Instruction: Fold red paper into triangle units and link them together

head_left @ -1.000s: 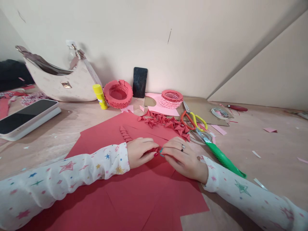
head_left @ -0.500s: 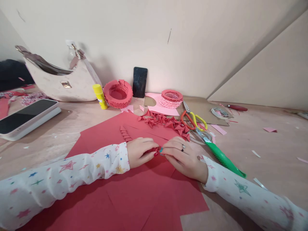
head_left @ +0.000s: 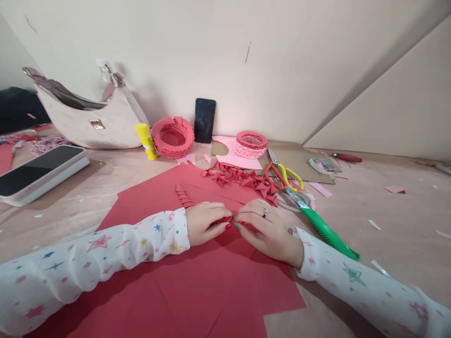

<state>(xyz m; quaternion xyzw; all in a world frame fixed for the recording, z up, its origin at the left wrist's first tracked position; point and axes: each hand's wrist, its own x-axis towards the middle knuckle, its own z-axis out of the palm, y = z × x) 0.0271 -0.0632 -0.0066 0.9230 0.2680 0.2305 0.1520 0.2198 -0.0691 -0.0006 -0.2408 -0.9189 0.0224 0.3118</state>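
Over large red paper sheets (head_left: 197, 291), my left hand (head_left: 208, 222) and my right hand (head_left: 262, 230) meet fingertip to fingertip. Both pinch a small folded red paper piece (head_left: 229, 219), mostly covered by the fingers. The right hand has a ring and teal nails; red nails show on the left. Just behind the left hand lies a short row of interlocked red folded pieces (head_left: 183, 195). Several loose red folded triangles (head_left: 246, 179) are heaped beyond the hands.
Behind stand a yellow glue stick (head_left: 146, 142), a red paper ring (head_left: 173, 137), a phone (head_left: 205, 120) and a red-and-pink ring (head_left: 251, 143). Orange-yellow scissors (head_left: 284, 176) and green-handled scissors (head_left: 329, 232) lie right. A handbag (head_left: 91, 117) and white-cased device (head_left: 42, 173) are left.
My right hand's fingers have shifted slightly and spread around the red piece, showing more of it and of the teal nails. My left hand has barely moved.
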